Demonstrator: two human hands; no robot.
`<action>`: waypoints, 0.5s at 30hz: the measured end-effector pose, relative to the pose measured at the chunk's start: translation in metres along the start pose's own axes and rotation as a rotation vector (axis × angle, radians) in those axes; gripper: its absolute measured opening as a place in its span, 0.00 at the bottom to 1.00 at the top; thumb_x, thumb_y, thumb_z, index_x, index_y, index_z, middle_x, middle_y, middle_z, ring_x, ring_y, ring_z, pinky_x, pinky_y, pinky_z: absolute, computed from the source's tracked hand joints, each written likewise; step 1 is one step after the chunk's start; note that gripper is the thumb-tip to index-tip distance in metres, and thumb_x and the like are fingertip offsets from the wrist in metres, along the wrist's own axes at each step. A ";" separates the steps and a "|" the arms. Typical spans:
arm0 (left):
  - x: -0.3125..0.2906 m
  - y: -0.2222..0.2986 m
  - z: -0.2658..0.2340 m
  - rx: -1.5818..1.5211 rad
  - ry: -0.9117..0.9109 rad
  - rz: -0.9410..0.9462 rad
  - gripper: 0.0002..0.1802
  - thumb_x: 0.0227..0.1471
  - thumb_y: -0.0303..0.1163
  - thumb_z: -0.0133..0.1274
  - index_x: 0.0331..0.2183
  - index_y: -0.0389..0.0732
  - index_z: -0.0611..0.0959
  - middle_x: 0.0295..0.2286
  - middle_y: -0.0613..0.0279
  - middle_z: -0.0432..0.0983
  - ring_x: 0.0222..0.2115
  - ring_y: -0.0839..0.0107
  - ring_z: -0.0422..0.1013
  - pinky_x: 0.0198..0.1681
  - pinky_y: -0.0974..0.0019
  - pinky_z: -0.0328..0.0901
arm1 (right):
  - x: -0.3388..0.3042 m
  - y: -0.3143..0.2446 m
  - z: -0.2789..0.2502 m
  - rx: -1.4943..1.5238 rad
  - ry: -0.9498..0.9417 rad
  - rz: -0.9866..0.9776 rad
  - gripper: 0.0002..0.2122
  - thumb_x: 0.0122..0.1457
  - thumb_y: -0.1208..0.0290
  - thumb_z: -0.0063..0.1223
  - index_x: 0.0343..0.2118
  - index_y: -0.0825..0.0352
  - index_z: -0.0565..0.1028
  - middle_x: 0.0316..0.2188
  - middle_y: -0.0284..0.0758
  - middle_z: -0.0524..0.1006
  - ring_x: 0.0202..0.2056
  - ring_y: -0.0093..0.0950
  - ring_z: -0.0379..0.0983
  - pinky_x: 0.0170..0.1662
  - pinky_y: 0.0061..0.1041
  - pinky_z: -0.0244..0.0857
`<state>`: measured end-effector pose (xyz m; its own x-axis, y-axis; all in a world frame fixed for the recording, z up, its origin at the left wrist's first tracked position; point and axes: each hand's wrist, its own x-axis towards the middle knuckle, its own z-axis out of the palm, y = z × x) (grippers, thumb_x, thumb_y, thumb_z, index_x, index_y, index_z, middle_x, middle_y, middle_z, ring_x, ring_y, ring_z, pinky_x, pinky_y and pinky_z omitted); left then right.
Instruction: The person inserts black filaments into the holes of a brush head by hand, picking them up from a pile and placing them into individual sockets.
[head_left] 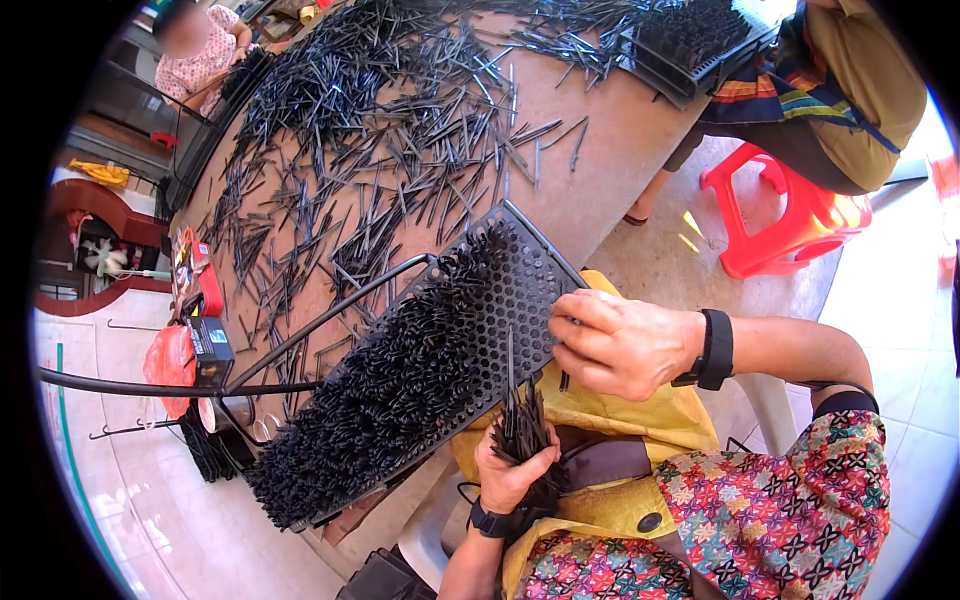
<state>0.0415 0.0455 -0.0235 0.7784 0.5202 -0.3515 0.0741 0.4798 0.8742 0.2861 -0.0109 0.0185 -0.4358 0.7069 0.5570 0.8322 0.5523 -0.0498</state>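
Perforated black tray point(520, 290), rectangular, with a honeycomb of small round holes and a raised rim; it leans on the near edge of the brown table point(620, 150), at centre of the view, its long axis running from 1 o'clock down to 7 o'clock. Contents: thin black sticks point(390, 400) standing upright in the holes, packed densely over the lower, 7 o'clock portion; the upper portion toward 1 o'clock shows bare holes. Right hand point(615, 345), with a black wristband, at 3 o'clock of the tray, fingers pinched narrow on a single stick at the tray's bare edge. Left hand point(510, 470), also wearing a black wristband, at 5 o'clock below the tray, fist closed around a bundle of sticks point(520, 430) whose tips fan upward. Beneath both hands, a yellow cloth point(640, 420) over the lap. Table surface toward 12 o'clock: a broad scatter of loose sticks point(380, 130) of the same kind, lying flat in all directions. At 1 o'clock, a second black tray point(700, 50), also stocked with upright sticks, before a seated person on a red plastic stool point(790, 220). At 11 o'clock, another seated person, partly visible.
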 end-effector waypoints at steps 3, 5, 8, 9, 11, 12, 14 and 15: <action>0.001 -0.003 -0.002 -0.008 -0.017 -0.002 0.13 0.40 0.16 0.55 0.33 0.33 0.73 0.25 0.62 0.73 0.24 0.75 0.70 0.30 0.73 0.65 | 0.004 0.004 -0.008 0.103 0.192 0.192 0.11 0.42 0.73 0.53 0.29 0.72 0.71 0.30 0.41 0.69 0.34 0.38 0.67 0.33 0.34 0.65; 0.002 -0.002 -0.001 -0.016 -0.005 -0.010 0.13 0.40 0.17 0.56 0.33 0.33 0.73 0.25 0.62 0.73 0.24 0.76 0.70 0.30 0.73 0.65 | 0.013 0.009 -0.014 0.217 0.307 0.406 0.10 0.43 0.75 0.56 0.30 0.69 0.72 0.30 0.40 0.70 0.32 0.37 0.68 0.31 0.32 0.65; 0.001 -0.002 -0.001 0.019 -0.032 0.009 0.13 0.40 0.18 0.56 0.33 0.33 0.73 0.25 0.62 0.73 0.25 0.76 0.70 0.30 0.72 0.65 | 0.022 0.019 -0.018 0.275 0.433 0.565 0.09 0.46 0.75 0.59 0.31 0.68 0.72 0.24 0.38 0.71 0.26 0.36 0.69 0.27 0.30 0.63; 0.001 -0.002 -0.002 0.029 -0.032 0.009 0.13 0.40 0.18 0.56 0.33 0.33 0.73 0.25 0.62 0.73 0.25 0.76 0.70 0.30 0.72 0.65 | 0.025 0.022 -0.018 0.300 0.456 0.624 0.09 0.47 0.74 0.59 0.31 0.68 0.72 0.23 0.38 0.71 0.25 0.36 0.69 0.27 0.30 0.63; 0.000 -0.004 -0.002 0.045 -0.032 0.003 0.13 0.41 0.19 0.57 0.33 0.33 0.73 0.25 0.62 0.73 0.25 0.76 0.70 0.30 0.72 0.65 | 0.029 0.029 -0.007 0.268 0.569 0.657 0.14 0.47 0.78 0.58 0.38 0.69 0.69 0.19 0.38 0.71 0.22 0.35 0.70 0.25 0.28 0.63; 0.000 -0.004 -0.003 0.041 -0.032 0.003 0.13 0.41 0.19 0.57 0.33 0.33 0.73 0.25 0.62 0.73 0.25 0.76 0.70 0.30 0.72 0.65 | 0.033 0.030 -0.003 0.333 0.613 0.697 0.16 0.47 0.79 0.57 0.40 0.70 0.68 0.19 0.38 0.71 0.21 0.35 0.70 0.25 0.27 0.63; 0.001 -0.004 -0.003 0.032 -0.033 0.004 0.13 0.41 0.19 0.58 0.33 0.33 0.73 0.25 0.62 0.73 0.25 0.76 0.70 0.30 0.72 0.65 | 0.036 0.035 0.007 0.367 0.652 0.719 0.21 0.47 0.83 0.56 0.45 0.71 0.64 0.18 0.37 0.71 0.20 0.34 0.70 0.24 0.24 0.63; 0.001 -0.004 -0.003 0.037 -0.032 0.000 0.14 0.41 0.19 0.58 0.33 0.33 0.73 0.25 0.62 0.73 0.25 0.76 0.70 0.30 0.72 0.65 | 0.038 0.037 0.010 0.355 0.665 0.707 0.21 0.47 0.83 0.56 0.45 0.71 0.64 0.18 0.37 0.71 0.20 0.34 0.70 0.24 0.25 0.63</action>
<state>0.0407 0.0460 -0.0288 0.7978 0.4969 -0.3414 0.0967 0.4534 0.8860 0.2974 0.0409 0.0297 0.4811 0.5933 0.6454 0.6284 0.2799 -0.7258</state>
